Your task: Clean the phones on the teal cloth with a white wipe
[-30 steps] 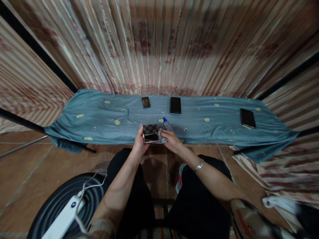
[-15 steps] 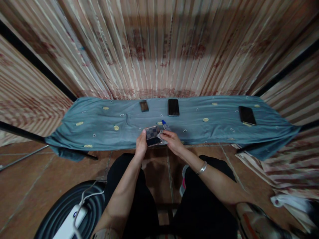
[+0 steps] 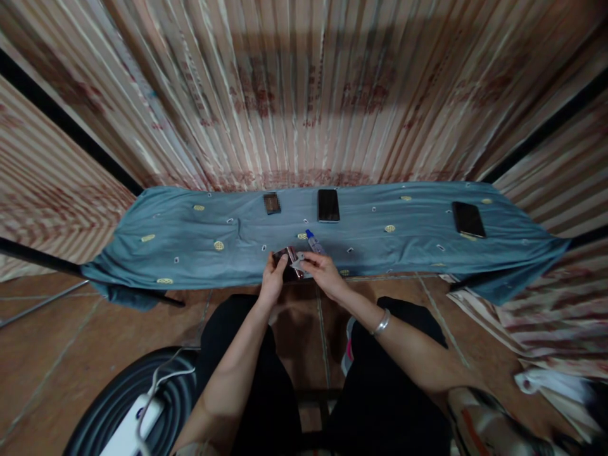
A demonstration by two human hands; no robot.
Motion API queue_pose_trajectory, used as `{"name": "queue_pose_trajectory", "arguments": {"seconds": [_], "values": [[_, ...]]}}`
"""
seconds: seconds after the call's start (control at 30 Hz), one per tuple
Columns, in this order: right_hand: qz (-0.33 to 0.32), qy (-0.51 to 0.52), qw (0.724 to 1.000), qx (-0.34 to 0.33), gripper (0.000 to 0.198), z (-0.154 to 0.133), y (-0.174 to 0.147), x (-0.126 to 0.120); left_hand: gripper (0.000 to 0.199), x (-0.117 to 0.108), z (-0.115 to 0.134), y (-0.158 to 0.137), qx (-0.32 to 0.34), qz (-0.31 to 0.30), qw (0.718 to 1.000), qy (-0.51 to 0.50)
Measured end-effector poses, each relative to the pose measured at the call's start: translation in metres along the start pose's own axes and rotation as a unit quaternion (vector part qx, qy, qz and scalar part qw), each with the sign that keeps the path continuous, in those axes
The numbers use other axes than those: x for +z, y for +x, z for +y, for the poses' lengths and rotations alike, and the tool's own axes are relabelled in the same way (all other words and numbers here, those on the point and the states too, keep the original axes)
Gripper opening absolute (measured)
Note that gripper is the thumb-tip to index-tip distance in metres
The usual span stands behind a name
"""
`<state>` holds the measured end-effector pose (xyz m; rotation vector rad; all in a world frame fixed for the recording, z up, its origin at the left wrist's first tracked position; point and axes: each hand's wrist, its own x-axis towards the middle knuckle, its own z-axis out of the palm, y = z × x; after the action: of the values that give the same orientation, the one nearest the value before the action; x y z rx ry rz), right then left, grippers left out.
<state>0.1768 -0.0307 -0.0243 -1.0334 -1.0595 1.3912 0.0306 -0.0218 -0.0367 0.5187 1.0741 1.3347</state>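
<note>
My left hand (image 3: 274, 277) is closed on a phone (image 3: 281, 256) with a dark, glossy face and a shiny pinkish edge, held tilted just over the front edge of the cloth-covered table. Pinched in the fingers of my right hand (image 3: 325, 272) is a small grey cloth (image 3: 297, 260), pressed at the phone's right edge. My fingers and the cloth hide part of the phone. Just behind my right hand, a small clear bottle with a blue cap (image 3: 310, 234) lies on the table.
Two dark phones lie on the blue tablecloth (image 3: 247, 266): one at the back middle (image 3: 328, 206), another at the right (image 3: 468, 220). A small brown square thing (image 3: 272, 203), pixelated, lies at back left. Curtains surround the table. A white power strip (image 3: 133, 424) rests on a black coil at lower left.
The phone has tilted in my left hand, so its broad face shows less and its pinkish edge more. My right hand with the cloth has shifted slightly left along it.
</note>
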Motion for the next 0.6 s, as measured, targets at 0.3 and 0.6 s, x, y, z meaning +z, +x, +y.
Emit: {"name": "queue_pose_trajectory", "arguments": {"seconds": [0.3,0.6], "values": [[-0.061,-0.198,0.968,-0.141,0.033,0.001,-0.008,0.004,0.054,0.019,0.006,-0.023,-0.043,-0.06,0.997,-0.02],[-0.144,-0.323,0.892,-0.283,0.05,-0.013,-0.025,0.008,0.031,0.026,0.019,-0.031,-0.104,-0.038,0.988,-0.108]]}}
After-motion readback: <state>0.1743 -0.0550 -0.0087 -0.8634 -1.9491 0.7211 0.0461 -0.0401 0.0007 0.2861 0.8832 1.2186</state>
